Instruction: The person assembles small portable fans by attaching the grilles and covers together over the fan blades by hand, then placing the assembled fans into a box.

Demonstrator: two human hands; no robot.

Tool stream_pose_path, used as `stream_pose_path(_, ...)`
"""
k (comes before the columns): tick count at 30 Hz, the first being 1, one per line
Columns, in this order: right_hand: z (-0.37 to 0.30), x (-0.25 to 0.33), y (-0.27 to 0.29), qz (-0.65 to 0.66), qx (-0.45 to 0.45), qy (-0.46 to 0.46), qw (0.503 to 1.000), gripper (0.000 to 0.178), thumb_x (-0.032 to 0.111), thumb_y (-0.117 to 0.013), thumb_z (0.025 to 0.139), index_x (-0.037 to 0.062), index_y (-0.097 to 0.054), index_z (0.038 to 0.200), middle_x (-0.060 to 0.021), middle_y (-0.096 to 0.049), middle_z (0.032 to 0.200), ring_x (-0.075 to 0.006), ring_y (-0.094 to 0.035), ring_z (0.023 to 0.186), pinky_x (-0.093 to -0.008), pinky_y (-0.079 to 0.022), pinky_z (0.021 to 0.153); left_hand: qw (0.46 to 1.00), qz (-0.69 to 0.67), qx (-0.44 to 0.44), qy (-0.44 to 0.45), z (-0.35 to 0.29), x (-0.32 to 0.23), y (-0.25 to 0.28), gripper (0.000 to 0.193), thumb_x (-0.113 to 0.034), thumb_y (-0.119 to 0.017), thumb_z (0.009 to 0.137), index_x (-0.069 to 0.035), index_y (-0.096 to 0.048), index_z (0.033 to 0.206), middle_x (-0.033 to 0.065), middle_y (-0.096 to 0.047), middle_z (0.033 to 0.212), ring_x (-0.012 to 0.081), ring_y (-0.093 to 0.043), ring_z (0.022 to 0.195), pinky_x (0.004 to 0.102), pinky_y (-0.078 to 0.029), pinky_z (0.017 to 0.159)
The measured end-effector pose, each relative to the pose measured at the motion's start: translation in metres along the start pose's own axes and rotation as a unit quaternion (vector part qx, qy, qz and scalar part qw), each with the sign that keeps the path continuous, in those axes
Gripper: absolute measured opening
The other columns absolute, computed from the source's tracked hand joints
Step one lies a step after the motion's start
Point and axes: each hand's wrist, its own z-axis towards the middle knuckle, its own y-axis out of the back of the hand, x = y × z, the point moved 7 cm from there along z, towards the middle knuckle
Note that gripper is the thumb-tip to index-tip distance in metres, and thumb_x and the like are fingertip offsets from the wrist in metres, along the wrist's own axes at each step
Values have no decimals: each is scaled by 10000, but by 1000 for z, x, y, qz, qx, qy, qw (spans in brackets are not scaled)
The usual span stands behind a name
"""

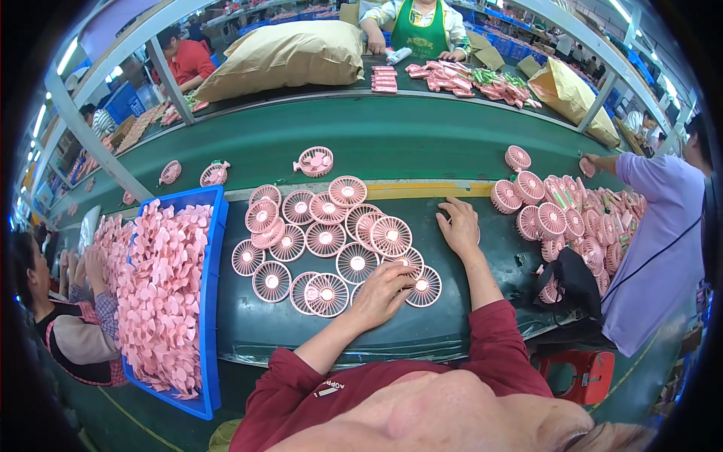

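Observation:
Many round pink fan grilles (pixel 326 239) with spoked fronts lie in a loose, overlapping group on the dark green work surface before me. My left hand (pixel 382 292) is over the near right part of this group, its bent fingers closed at the edge of a pink fan grille (pixel 424 287). To the right of the group, my right hand (pixel 458 228) rests palm down near the yellow strip, fingers apart. A sliver of pink shows beside its wrist; what lies under the palm is hidden.
A blue tray (pixel 213 301) heaped with pink fan blades (pixel 162 294) stands left. Beyond the yellow strip (pixel 429 190) runs a green conveyor belt (pixel 422 135) with a few fan parts. Right lies a pile of pink fans (pixel 587 218), beside a co-worker in lilac (pixel 655 248) and a red stool (pixel 584 377).

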Motion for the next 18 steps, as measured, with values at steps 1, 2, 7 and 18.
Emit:
stream_pose_path(1, 0, 0, 0, -1, 2, -2, 1000, 291, 203, -728, 801, 94, -704, 1070, -111, -622, 1228, -304, -535, 1174, -449, -398, 978, 1000, -2, -2, -1, 0, 0, 0, 237, -85, -672, 842, -64, -681, 1078, 90, -611, 1243, 303, -511, 1236, 416, -418, 1031)
stream_pose_path(2, 0, 0, 0, -2, 5, -4, 1000, 291, 202, -729, 801, 94, -704, 1070, -112, -622, 1229, -304, -535, 1175, -449, -398, 979, 1000, -2, -2, -1, 0, 0, 0, 237, -85, -672, 842, -64, -681, 1078, 90, -611, 1243, 303, -511, 1236, 416, -418, 1031)
stream_pose_path(7, 0, 0, -1, -2, 6, -5, 1000, 291, 204, -726, 803, 94, -703, 1071, -114, -620, 1236, -306, -535, 1179, -449, -396, 986, 1000, -1, 1, 2, 0, 0, 0, 229, -84, -675, 841, -61, -682, 1068, 92, -612, 1238, 304, -512, 1235, 414, -419, 1030)
stream_pose_path(18, 0, 0, -1, 1, 9, -4, 1000, 291, 212, -719, 810, 95, -701, 1075, -122, -618, 1244, -307, -534, 1183, -448, -395, 990, 1000, -5, 7, 6, -2, 3, -2, 242, -84, -666, 841, -68, -678, 1082, 94, -610, 1247, 312, -505, 1237, 420, -409, 1037)
